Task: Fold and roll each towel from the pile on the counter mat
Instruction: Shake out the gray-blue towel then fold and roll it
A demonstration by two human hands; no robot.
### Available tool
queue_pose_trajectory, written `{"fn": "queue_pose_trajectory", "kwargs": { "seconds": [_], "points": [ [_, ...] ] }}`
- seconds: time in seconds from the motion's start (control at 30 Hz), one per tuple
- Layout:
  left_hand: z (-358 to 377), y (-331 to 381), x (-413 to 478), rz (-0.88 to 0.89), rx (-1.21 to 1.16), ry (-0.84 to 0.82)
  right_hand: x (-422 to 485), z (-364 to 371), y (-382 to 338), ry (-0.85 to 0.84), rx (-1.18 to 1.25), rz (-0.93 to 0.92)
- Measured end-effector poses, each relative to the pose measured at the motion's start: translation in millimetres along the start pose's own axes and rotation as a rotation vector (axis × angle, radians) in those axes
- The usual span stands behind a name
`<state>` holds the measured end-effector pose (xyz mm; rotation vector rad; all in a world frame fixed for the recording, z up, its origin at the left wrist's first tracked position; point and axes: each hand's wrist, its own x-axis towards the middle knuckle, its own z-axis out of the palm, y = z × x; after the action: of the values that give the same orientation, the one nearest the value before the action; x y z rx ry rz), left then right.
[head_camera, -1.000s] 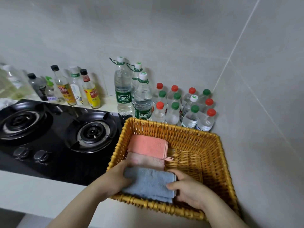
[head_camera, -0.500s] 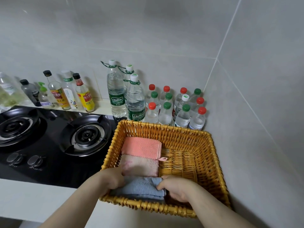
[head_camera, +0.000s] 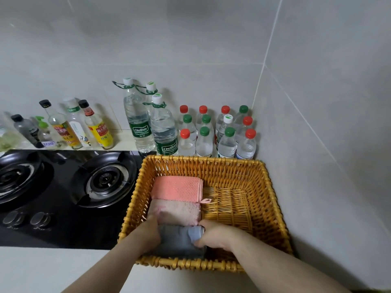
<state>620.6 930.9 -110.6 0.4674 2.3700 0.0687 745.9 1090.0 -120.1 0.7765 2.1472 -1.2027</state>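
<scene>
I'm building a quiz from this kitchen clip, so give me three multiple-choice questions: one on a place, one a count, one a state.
1. Where is the grey towel? A) on the hob B) in the basket, nearest the person C) among the bottles
2. How many towels in the basket? A) two B) three C) five
3. What are the hands doing? A) both hold the grey towel B) both hang idle C) one turns a knob
Answers: 1 B, it lies by the basket's near wall. 2 B, coral towel, pink towel and grey. 3 A, left hand and right hand grip its ends.
</scene>
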Motion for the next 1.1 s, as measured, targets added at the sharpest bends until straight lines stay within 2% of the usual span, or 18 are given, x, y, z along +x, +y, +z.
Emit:
{"fn": "queue_pose_trajectory", "kwargs": {
  "seconds": [0.2, 0.33, 0.4, 0.5, 0.57, 0.67, 0.77, 0.9, 1.03, 1.1],
  "points": [
    [8.2, 10.8, -5.7, 0.020, 0.222, -0.007, 10.4, 6.3, 0.9, 0.046, -0.069, -0.014],
    [8.2, 12.5, -8.8, 0.077, 0.467, 0.154, 18.3, 12.0, 5.5, 0.058, -0.009, -0.015],
    [5.7, 9.3, -5.4, 0.184, 0.437, 0.267, 21.1, 11.7, 8.1, 0.047, 0.008, -0.023],
    [3.4, 8.5, 0.4, 0.321, 0.156, 0.233, 23.5, 11.9, 11.0, 0.048, 0.018, -0.033],
    [2.4, 12.8, 7.5, 0.352, 0.122, 0.225, 24.4, 12.6, 10.6, 0.054, 0.024, -0.041],
    [5.0, 21.0, 20.6, 0.448, 0.223, 0.285, 31.7, 13.4, 13.9, 0.032, 0.038, -0.082],
    [11.2, 26.0, 31.2, 0.510, 0.346, 0.226, 27.7, 9.5, 11.9, -0.010, 0.088, -0.097],
    [18.6, 21.3, 43.4, 0.569, 0.386, 0.237, 31.0, 7.9, 17.8, -0.013, 0.156, -0.146],
    [20.9, 7.7, 52.5, 0.659, 0.491, 0.376, 38.9, 7.5, 22.6, -0.020, 0.138, -0.118],
    [20.2, 9.8, 53.0, 0.612, 0.537, 0.252, 41.9, 5.3, 23.2, -0.042, 0.118, -0.104]
  ]
}}
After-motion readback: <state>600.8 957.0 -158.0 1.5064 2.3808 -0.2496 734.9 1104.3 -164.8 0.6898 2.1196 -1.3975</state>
